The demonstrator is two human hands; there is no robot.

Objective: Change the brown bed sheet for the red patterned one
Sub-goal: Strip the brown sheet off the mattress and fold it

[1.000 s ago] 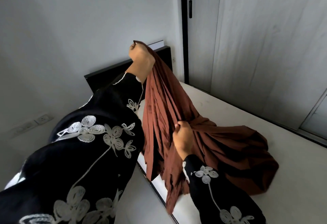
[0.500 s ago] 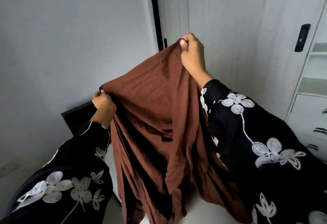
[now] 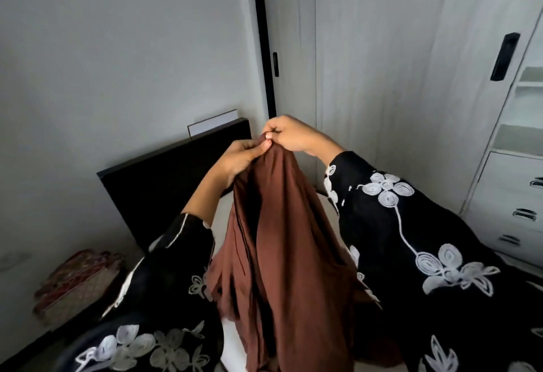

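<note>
Both hands, left (image 3: 241, 155) and right (image 3: 296, 135), meet and pinch the top of the brown sheet (image 3: 282, 254), which hangs in folds above the bed (red patterned sheet (image 3: 79, 280) lies folded lower left).

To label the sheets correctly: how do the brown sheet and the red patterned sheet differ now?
The brown sheet is plain; the red patterned sheet bears a busy print. The brown sheet hangs in long folds, pinched at its top by the left hand and right hand; the red patterned sheet lies untouched in a low pile. Neither is spread out.
</note>
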